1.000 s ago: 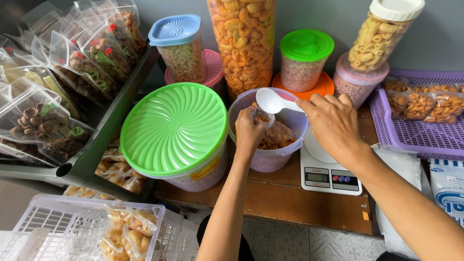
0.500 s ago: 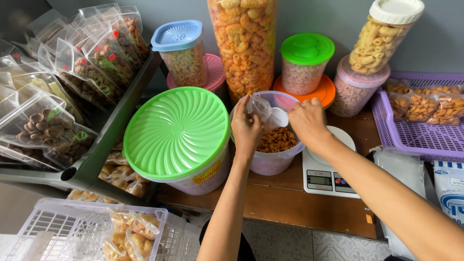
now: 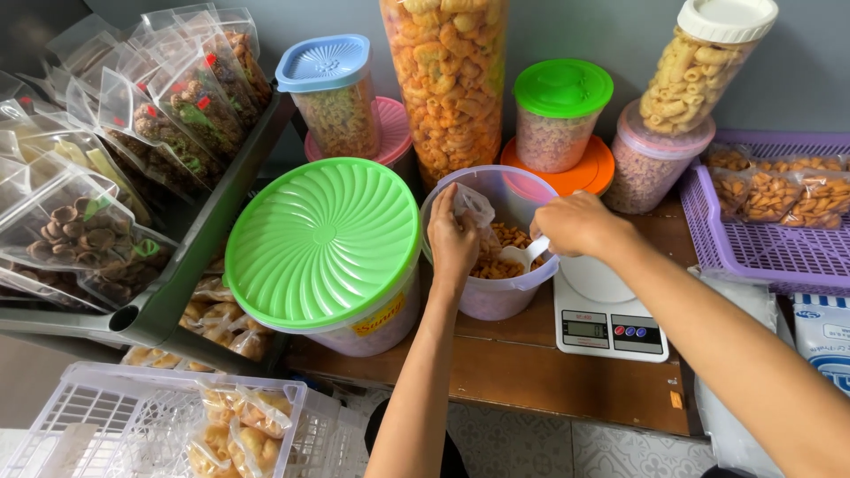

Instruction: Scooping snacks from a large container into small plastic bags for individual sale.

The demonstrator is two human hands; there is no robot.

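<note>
My left hand [image 3: 452, 239] holds a small clear plastic bag [image 3: 474, 208] at the near left rim of a translucent tub [image 3: 496, 296] filled with orange-brown snacks [image 3: 506, 239]. My right hand [image 3: 577, 223] grips a white plastic scoop [image 3: 524, 257] whose bowl dips into the snacks inside the tub. The tub stands on the wooden table next to a white digital kitchen scale [image 3: 609, 326], which lies under my right wrist.
A big tub with a green ribbed lid [image 3: 323, 239] stands left of the open tub. Jars of snacks line the back wall. A purple basket [image 3: 761, 257] of bagged snacks sits right, a shelf of packed bags left, a white crate [image 3: 150, 434] below.
My right hand has brought the scoop down from above the tub into the snacks. My left hand has raised the clear bag at the tub's rim.
</note>
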